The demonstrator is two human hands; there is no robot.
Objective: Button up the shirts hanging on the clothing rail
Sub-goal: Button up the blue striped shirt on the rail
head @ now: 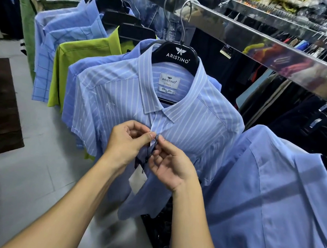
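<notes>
Two bare forearms reach in from the lower edge. The left hand (pixel 129 140) and right hand (pixel 170 166) meet at the placket (pixel 157 125) of a striped shirt (pixel 199 124), each grip closed to a thumb-and-finger pinch on the placket's edge just below the collar. A blue shirt (pixel 272 199) hangs just beside it on the right. The striped shirt hangs from a black hanger (pixel 177 55) on the steel rail (pixel 271 44). Beyond, a green shirt (pixel 80 56) hangs in the row. Grey floor (pixel 29 169) lies open on the left.

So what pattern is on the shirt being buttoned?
The shirt is light blue with white stripes, seen in the head view.
</notes>
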